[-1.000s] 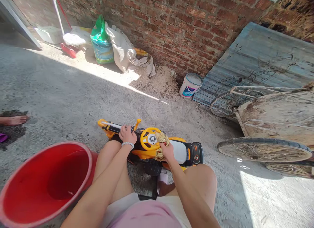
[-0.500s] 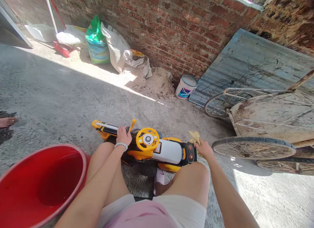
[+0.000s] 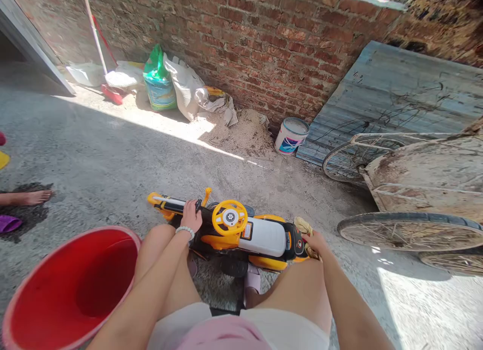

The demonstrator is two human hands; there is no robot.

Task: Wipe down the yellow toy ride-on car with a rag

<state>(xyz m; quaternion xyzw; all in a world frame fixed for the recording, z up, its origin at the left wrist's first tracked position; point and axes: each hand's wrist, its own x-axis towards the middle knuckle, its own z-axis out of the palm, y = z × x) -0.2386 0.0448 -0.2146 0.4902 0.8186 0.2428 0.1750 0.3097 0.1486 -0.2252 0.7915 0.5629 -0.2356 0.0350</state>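
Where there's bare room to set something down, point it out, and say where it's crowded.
Widest: the floor between the toy and the sacks, left of the bucket. A second patch: floor between the right arm and the cart. Crowded: along the wall, and the toy's near side, with the knees and tub.

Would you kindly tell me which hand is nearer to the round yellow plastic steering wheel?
Left. The left hand is close beside the steering wheel; the right hand is beyond the grey plastic seat, holding a crumpled tan cloth.
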